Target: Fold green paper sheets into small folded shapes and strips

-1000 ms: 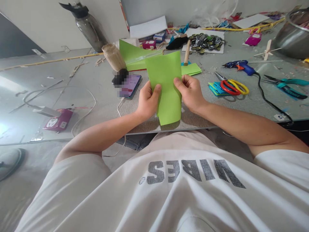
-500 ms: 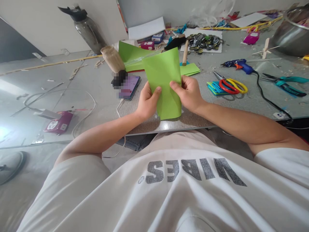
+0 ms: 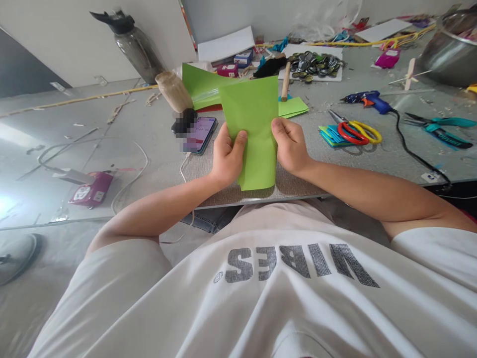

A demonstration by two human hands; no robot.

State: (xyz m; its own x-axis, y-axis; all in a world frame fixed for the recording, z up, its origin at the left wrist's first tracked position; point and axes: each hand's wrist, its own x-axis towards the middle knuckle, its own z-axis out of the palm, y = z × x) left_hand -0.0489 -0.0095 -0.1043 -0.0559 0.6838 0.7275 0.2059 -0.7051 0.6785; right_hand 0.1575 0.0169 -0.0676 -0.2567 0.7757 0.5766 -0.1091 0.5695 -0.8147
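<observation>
A folded sheet of light green paper (image 3: 257, 114) is held upright between my hands, just above the table's near edge. My left hand (image 3: 229, 153) is closed on its left side, thumb flat on the front face and fingers hidden behind. On the right edge, my right hand (image 3: 292, 145) pinches the paper with its thumb near the fold, its fingers curled. Behind the sheet lie a larger green sheet (image 3: 197, 82) and some smaller green pieces (image 3: 294, 108). A phone (image 3: 201, 135) with its screen lit rests left of my left hand.
Right of my hands, red-and-yellow scissors (image 3: 359, 133) lie on blue and green folded pieces (image 3: 331, 136). Beyond are a glue gun (image 3: 376, 101), pliers (image 3: 439, 129) and a metal pot (image 3: 449, 54). Bottle caps (image 3: 316, 64) heap at the back; a water bottle (image 3: 137, 49) stands back left.
My right thumb has moved off the paper's front face to its right edge. The paper's lower end has shifted slightly down and left, and its bottom layers now show slightly apart.
</observation>
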